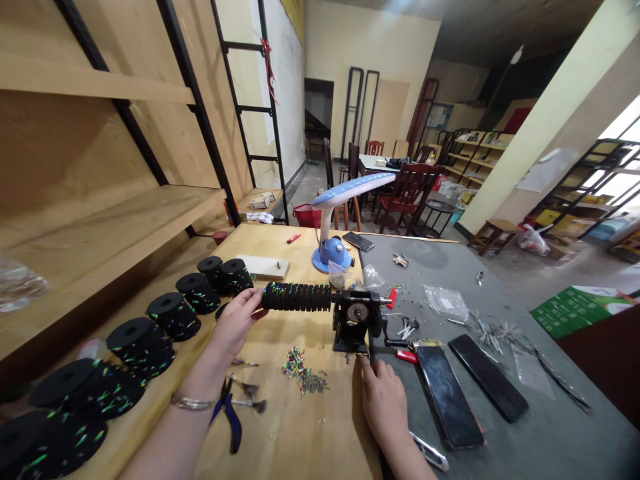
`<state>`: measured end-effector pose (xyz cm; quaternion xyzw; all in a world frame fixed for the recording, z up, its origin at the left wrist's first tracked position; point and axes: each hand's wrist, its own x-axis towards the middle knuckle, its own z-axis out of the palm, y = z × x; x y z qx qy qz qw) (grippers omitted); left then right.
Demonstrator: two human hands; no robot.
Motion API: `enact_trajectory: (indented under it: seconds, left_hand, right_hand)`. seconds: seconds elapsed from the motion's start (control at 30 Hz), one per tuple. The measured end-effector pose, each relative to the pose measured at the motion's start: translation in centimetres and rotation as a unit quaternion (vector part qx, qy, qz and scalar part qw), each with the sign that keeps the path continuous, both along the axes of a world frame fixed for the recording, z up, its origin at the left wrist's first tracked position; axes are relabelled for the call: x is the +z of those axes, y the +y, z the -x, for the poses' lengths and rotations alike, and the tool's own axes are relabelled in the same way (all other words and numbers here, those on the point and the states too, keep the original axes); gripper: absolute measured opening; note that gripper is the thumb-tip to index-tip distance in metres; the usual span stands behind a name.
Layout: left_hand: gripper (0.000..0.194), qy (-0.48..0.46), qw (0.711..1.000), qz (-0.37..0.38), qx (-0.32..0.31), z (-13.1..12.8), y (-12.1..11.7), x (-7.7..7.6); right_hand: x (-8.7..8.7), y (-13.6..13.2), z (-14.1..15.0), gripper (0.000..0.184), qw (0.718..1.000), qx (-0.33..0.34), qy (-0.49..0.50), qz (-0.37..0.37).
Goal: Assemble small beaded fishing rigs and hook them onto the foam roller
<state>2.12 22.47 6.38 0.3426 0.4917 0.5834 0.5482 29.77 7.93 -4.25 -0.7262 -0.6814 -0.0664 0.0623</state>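
Observation:
My left hand (pixel 240 323) pinches the left end of a row of black foam line spools (pixel 297 297), strung on the shaft of a small hand-crank winder (pixel 354 321). Bright green, yellow and blue bits show on the row's edges. At the winder's base, my right hand (pixel 384 400) lies low on the table, its index finger reaching toward tiny metal pieces (pixel 351 358). Its other fingers curl under, so anything they hold is hidden. Between my hands sits a pile of small coloured beads (pixel 295 363), with grey metal bits (pixel 315 382) beside it.
Stacks of black foam spools (pixel 174 316) line the left side. Blue-handled pliers (pixel 231 419) lie near my left forearm. Behind the winder stands a blue desk lamp (pixel 333 253). Two phones (pixel 447 393) (pixel 489 377), a red lighter (pixel 407 356) and plastic bags (pixel 447 302) lie right.

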Motion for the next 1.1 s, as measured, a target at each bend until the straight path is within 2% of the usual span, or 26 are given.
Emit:
enact_trajectory:
  seconds: [0.27, 0.5, 0.63, 0.83, 1.1]
  left_hand:
    - [0.046, 0.006, 1.0, 0.0, -0.001, 0.0, 0.0, 0.1]
    - [0.049, 0.002, 1.0, 0.005, 0.002, -0.2, -0.2, 0.3]
    - [0.046, 0.004, 1.0, 0.006, 0.004, -0.3, -0.3, 0.5]
    - [0.044, 0.008, 1.0, 0.005, 0.002, -0.2, -0.3, 0.6]
    - [0.045, 0.01, 1.0, 0.007, 0.001, -0.3, -0.4, 0.8]
  right_hand:
    - [-0.2, -0.2, 0.3, 0.047, 0.997, 0.052, 0.043, -0.023]
    - [-0.3, 0.2, -2.1, 0.046, 0.992, 0.059, 0.078, -0.077]
    - [-0.1, 0.5, -2.5, 0.049, 0.993, 0.069, 0.07, -0.063]
    - [0.7, 0.8, -1.4, 0.05, 0.996, 0.056, 0.059, -0.034]
    - [0.6, 0.8, -0.3, 0.044, 0.995, 0.04, 0.086, -0.03]
